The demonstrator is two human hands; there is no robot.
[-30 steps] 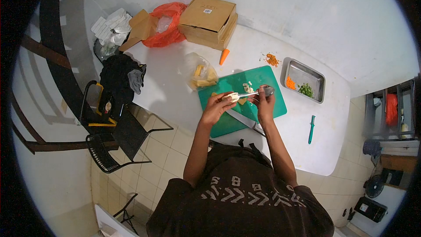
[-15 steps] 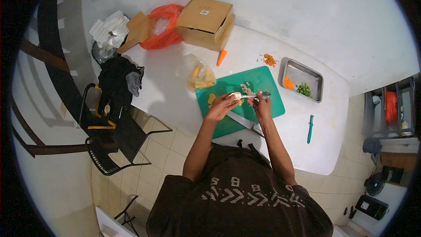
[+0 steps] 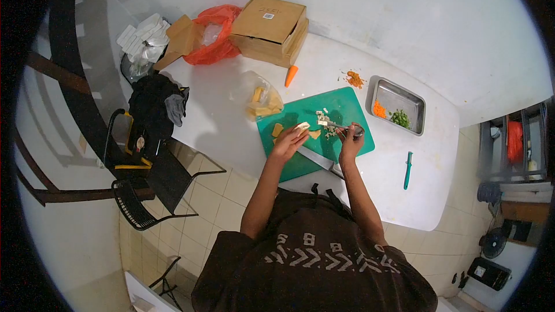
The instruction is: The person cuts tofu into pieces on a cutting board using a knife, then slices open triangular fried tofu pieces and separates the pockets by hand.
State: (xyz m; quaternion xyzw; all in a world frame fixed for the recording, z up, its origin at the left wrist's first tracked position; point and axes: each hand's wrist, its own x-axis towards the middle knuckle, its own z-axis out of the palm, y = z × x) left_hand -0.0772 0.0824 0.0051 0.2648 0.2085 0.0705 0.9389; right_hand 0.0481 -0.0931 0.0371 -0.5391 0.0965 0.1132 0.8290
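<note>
My left hand (image 3: pixel 284 143) holds a piece of yellow-skinned tofu (image 3: pixel 302 126) with its pale inside showing, over the green cutting board (image 3: pixel 355 104). In my right hand (image 3: pixel 349 143) is a metal spoon (image 3: pixel 338 125), gripped close to its bowl, with the handle end pointing left. The handle end is over a heap of small pale bits (image 3: pixel 329 132) on the board. More yellow tofu pieces (image 3: pixel 277 130) lie near my left hand. Below my hands, a knife (image 3: pixel 317 158) rests across the board, its handle toward me.
A plastic bag of yellow pieces (image 3: pixel 267 106) stands left of the board. A carrot (image 3: pixel 291 75) and peelings (image 3: pixel 354 79) lie beyond it. At right are a metal tray (image 3: pixel 421 110) with orange and green chopped vegetables and a peeler (image 3: pixel 409 170). Cardboard boxes (image 3: pixel 269 23) stand behind.
My hands have moved apart. The spoon's handle end has left the tofu and is now over the pale bits; the tofu has shifted slightly left.
</note>
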